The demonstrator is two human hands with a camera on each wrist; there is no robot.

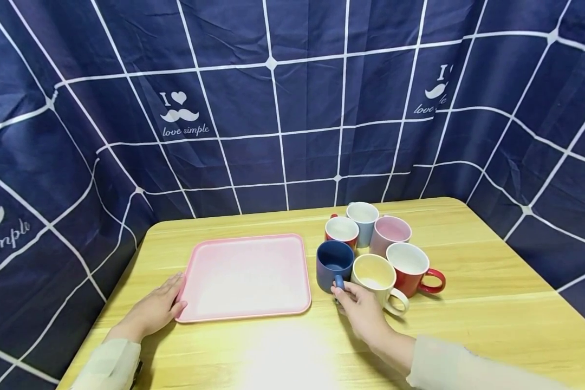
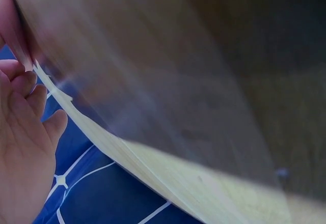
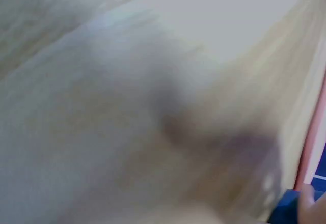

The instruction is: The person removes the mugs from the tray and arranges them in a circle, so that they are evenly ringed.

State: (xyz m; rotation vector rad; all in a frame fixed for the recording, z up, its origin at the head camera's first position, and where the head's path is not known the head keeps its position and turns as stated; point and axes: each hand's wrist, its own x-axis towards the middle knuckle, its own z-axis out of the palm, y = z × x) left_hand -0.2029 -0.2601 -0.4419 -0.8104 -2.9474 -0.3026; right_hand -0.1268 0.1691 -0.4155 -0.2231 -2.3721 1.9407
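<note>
My right hand [image 1: 365, 317] pinches the handle of a dark blue mug [image 1: 327, 271], which stands upright on the table at the front left of a mug group. In the right wrist view only part of that hand [image 3: 311, 207] shows, beside a bit of the blue mug [image 3: 285, 206]. A pink rectangular tray [image 1: 247, 277] lies flat to the left. Against its left rim rests my left hand [image 1: 151, 310], fingers extended and thumb by the near corner. The left wrist view shows this hand [image 2: 25, 147] at the tray's edge [image 2: 12, 28].
Close around the blue mug stand a cream mug [image 1: 373, 273], a red mug [image 1: 409, 276], a smaller red mug [image 1: 341, 230], a light blue mug [image 1: 364, 223] and a pink mug [image 1: 391, 234]. Dark blue gridded cloth [image 1: 244, 108] hangs behind the wooden table [image 1: 492, 303].
</note>
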